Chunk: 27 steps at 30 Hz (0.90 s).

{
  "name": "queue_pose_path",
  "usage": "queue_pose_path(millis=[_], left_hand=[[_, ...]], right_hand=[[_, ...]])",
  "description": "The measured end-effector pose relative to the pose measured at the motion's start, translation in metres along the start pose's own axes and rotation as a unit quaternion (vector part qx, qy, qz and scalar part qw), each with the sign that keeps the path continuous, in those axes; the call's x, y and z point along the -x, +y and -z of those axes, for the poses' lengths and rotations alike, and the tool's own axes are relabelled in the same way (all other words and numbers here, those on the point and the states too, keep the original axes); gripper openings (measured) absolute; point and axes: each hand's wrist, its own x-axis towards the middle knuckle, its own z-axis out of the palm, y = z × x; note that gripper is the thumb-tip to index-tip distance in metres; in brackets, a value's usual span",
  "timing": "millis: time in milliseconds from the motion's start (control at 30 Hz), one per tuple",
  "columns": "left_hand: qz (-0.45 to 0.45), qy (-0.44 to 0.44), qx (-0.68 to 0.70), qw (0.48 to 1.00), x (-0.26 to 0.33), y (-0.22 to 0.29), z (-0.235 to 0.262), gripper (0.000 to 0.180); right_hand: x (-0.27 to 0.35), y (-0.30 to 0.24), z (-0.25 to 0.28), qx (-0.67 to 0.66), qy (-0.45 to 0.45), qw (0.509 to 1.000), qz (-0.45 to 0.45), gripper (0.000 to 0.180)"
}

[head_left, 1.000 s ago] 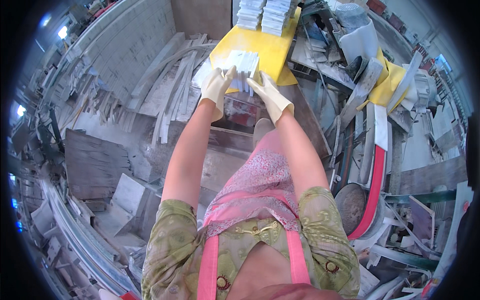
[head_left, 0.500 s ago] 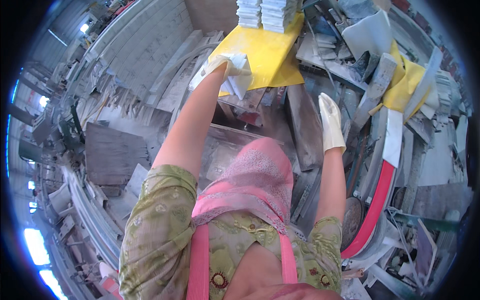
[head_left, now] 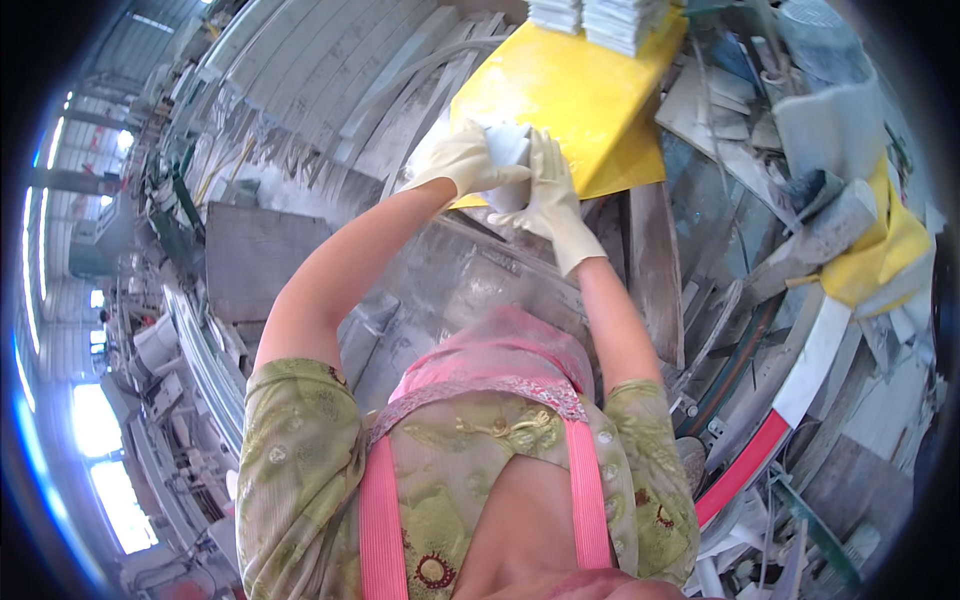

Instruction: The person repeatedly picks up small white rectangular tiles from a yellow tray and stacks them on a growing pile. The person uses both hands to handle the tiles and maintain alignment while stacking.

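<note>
A dusty workshop: long grey strips point(head_left: 335, 65), 2 stacks of white pieces point(head_left: 622, 27), bright windows point(head_left: 97, 422).

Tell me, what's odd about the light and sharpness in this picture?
Head view: glare whites out the window at lower left; head view: the yellow sheet carries a bright sheen; head view: the white piece between the hands looks pale, with little detail; head view: straight edges bow toward the rim, and the corners go black.
</note>
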Motion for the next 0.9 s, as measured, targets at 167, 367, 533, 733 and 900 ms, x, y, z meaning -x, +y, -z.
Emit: queue_pose_path(millis=[167,367,533,733,900], left_hand=[[0.027,-0.005,0.032,0.999,0.006,0.000,-0.003,0.122],[0.038,-0.004,0.039,0.999,0.011,0.002,-0.003,0.121],[0.109,-0.014,0.026,0.994,0.008,0.017,-0.004,0.118],[0.161,0.044,0.051,0.985,0.006,0.028,-0.013,0.108],[0.129,0.065,0.105,0.984,0.006,0.009,-0.014,0.099]], right_hand=[[-0.005,0.011,-0.002,-0.065,-0.068,0.995,-0.029,0.150],[0.003,0.006,-0.004,-0.062,-0.047,0.996,-0.033,0.146],[0.003,0.011,-0.006,-0.092,-0.039,0.994,-0.039,0.143],[0.009,0.011,-0.003,-0.142,-0.028,0.989,-0.020,0.137],[0.031,0.033,-0.005,-0.238,0.058,0.969,0.005,0.114]])
